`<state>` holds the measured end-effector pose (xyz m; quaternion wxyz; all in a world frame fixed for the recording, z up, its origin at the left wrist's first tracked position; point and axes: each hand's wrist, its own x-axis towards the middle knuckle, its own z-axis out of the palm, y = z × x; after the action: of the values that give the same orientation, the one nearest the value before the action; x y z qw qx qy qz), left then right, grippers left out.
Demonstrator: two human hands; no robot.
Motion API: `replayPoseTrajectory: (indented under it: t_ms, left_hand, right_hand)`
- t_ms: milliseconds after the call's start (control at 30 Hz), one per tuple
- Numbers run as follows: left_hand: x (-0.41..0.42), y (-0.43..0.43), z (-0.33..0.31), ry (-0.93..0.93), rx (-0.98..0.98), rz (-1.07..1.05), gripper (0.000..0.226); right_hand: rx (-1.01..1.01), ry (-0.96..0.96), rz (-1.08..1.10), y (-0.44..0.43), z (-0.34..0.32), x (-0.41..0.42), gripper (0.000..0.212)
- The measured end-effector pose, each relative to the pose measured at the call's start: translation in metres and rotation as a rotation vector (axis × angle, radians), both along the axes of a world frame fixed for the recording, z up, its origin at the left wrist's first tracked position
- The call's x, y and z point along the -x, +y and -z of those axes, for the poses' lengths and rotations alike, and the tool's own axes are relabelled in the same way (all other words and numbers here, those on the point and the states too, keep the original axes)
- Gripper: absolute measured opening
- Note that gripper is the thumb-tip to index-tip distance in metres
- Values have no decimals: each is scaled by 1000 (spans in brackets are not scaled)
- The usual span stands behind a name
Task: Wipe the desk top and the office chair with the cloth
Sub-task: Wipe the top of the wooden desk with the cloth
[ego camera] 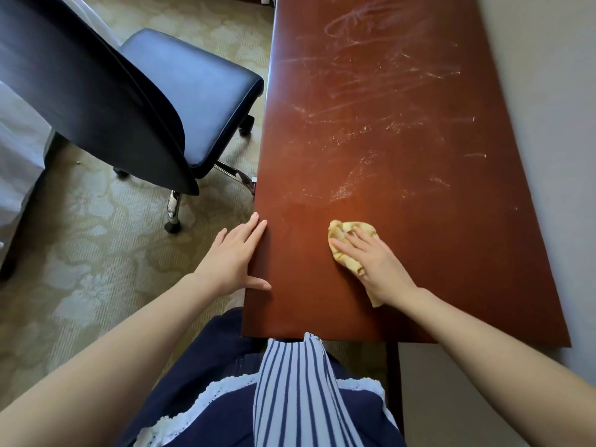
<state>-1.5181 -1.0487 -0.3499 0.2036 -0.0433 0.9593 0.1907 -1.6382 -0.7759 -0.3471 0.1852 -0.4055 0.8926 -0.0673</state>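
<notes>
Pressing a crumpled yellow-tan cloth (342,229) flat against the reddish-brown polished wooden desk top (403,140), the right hand (377,262) is working the near end of the surface. Its grip is lying apart, fingers spread straight over the cloth rather than curled round it; one tail of fabric is trailing out under the wrist. The left hand (232,256) is bracing on the surface's left edge, grip also apart, fingers straight along the side and thumb resting on top. Whitish streaks (371,124) are showing across the middle and far stretches, so most of the desk top is judged to be awaiting wiping. For a good pass, the operator should be keeping palm pressure even, driving the cloth in overlapping strokes away from the body toward the streaks, and gathering the loose tail so it is not dragging. The dark blue padded office chair (180,91) on castors is standing just beside the surface on the patterned carpet (96,253), touched by neither hand.
</notes>
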Motion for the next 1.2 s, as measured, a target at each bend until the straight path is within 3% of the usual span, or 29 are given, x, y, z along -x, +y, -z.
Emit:
replayPoseTrajectory:
  t_ms: [233, 433, 733, 1033, 1200]
  left_hand:
    - [-6, -26, -8, -10, -33, 27, 113]
    - [-15, -55, -15, -22, 10, 15, 89]
    - [-43, -67, -10, -22, -17, -154, 60]
    - [-54, -17, -21, -8, -147, -377, 52]
    - [-42, 17, -22, -23, -178, -372, 62]
  right_hand:
    - [23, 14, 333, -94, 8, 40, 59]
    - [-50, -35, 357, -161, 18, 36, 59]
    - [81, -12, -20, -174, 15, -37, 69]
    - [138, -80, -520, -115, 14, -102, 61]
    - [78, -50, -660, -72, 16, -103, 54]
